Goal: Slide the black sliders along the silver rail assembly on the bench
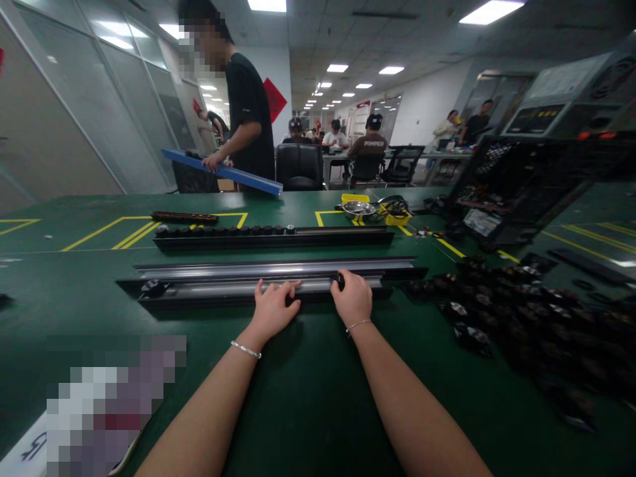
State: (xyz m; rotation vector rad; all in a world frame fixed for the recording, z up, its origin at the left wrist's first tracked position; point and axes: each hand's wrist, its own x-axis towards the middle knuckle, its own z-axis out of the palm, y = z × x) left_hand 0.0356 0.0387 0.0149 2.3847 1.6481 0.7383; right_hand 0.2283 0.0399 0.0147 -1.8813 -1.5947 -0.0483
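Note:
A long black and silver rail (209,289) lies across the green table in front of me. My left hand (272,306) rests on its near edge with the fingers spread flat on the rail. My right hand (352,296) is closed, pinching a small black part (340,280) against the rail. One black part (152,288) sits at the rail's left end. A second black rail (322,235) behind it carries a row of several black parts (223,230).
A heap of loose black parts (521,311) lies at the right. Yellow trays with a metal bowl (358,208) stand behind, beside an open black computer case (517,185). Across the table a person holds a blue rail (223,172). Other people sit further back.

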